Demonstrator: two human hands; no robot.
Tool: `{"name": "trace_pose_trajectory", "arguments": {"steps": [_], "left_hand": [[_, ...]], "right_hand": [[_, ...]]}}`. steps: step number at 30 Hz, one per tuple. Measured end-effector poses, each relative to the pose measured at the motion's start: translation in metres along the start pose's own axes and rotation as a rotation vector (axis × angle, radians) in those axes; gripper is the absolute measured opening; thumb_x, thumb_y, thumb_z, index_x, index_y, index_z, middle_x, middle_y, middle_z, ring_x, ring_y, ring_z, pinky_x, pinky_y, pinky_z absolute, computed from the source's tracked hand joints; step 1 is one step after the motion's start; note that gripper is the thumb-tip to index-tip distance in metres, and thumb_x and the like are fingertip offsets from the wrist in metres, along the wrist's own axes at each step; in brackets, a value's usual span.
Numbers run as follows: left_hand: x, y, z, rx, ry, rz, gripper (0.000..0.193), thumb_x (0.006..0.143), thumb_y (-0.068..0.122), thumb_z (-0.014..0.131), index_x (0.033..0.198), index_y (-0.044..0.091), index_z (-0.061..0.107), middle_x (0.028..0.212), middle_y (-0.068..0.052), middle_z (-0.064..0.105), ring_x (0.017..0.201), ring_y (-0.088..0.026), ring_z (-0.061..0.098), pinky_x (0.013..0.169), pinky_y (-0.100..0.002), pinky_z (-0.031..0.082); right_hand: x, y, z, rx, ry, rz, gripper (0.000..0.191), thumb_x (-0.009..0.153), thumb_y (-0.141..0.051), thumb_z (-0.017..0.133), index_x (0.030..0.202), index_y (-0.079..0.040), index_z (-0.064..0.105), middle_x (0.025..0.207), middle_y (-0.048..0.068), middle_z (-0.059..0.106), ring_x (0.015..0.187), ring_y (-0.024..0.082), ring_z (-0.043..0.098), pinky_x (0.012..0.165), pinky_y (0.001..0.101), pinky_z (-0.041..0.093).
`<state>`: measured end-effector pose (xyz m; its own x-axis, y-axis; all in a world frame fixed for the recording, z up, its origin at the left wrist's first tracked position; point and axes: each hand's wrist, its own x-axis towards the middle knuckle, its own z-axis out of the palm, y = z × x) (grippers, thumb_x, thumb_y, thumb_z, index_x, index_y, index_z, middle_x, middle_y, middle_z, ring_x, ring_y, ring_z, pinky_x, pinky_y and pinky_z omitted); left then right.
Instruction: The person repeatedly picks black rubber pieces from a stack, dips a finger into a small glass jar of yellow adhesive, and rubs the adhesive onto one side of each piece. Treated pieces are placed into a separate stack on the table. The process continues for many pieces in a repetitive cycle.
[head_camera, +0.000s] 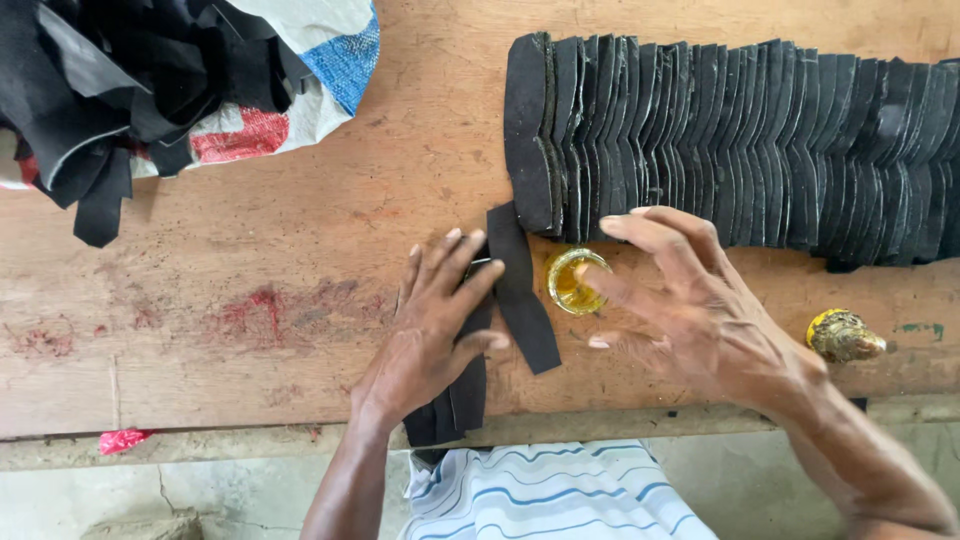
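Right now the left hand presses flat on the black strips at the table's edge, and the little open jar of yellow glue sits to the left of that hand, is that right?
Not quite. The left hand does press on the black strips, but the head view shows the jar to its right, beside the right hand.

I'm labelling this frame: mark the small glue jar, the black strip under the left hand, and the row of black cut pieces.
glue jar (572, 281), head view, its open yellow mouth.
black strip (522, 300), head view, mid-length.
row of black cut pieces (750, 145), head view, middle of the row.

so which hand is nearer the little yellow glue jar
Right. The right hand spreads its fingers at the jar; the left hand presses black strips further to its left.
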<state>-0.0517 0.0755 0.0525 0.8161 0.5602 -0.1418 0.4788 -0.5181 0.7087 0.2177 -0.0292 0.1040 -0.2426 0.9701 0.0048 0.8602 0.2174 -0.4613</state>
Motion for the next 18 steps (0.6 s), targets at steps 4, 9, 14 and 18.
{"name": "trace_pose_trajectory", "arguments": {"steps": [4, 9, 14, 18], "left_hand": [[0.007, 0.015, 0.014, 0.053, 0.272, -0.165, 0.075, 0.088, 0.039, 0.077, 0.145, 0.000, 0.047, 0.153, -0.023, 0.038, 0.143, -0.040, 0.032, 0.119, -0.055, 0.025], [0.025, 0.022, 0.022, 0.165, 0.330, -0.230, 0.073, 0.084, 0.035, 0.079, 0.143, 0.004, 0.050, 0.138, -0.021, 0.044, 0.126, -0.039, 0.041, 0.104, -0.055, 0.035], [0.028, 0.028, 0.020, 0.084, 0.322, -0.260, 0.066, 0.078, 0.020, 0.082, 0.137, 0.005, 0.056, 0.138, -0.018, 0.044, 0.127, -0.039, 0.040, 0.104, -0.055, 0.035], [0.031, 0.025, 0.020, 0.015, 0.364, -0.203, 0.053, 0.073, 0.010, 0.081, 0.122, 0.003, 0.063, 0.136, -0.017, 0.050, 0.127, -0.039, 0.043, 0.104, -0.055, 0.034]], "right_hand": [[0.018, -0.003, -0.013, -0.086, -0.198, -0.039, 0.048, 0.075, -0.038, 0.078, 0.111, -0.006, 0.073, 0.151, 0.017, 0.029, 0.139, 0.038, 0.026, 0.115, 0.0532, 0.029], [0.046, -0.009, -0.017, -0.208, -0.459, -0.002, 0.047, 0.069, -0.024, 0.078, 0.114, -0.009, 0.074, 0.160, 0.016, 0.020, 0.144, 0.040, 0.020, 0.115, 0.0535, 0.022], [0.066, -0.016, -0.019, -0.343, -0.733, 0.036, 0.029, 0.078, -0.025, 0.076, 0.103, -0.010, 0.074, 0.167, 0.015, 0.009, 0.149, 0.037, 0.010, 0.123, 0.0541, 0.013], [0.067, -0.017, -0.016, -0.300, -0.709, 0.035, 0.027, 0.076, -0.016, 0.074, 0.102, -0.009, 0.074, 0.164, 0.015, 0.012, 0.151, 0.037, 0.010, 0.121, 0.0536, 0.012]]}}
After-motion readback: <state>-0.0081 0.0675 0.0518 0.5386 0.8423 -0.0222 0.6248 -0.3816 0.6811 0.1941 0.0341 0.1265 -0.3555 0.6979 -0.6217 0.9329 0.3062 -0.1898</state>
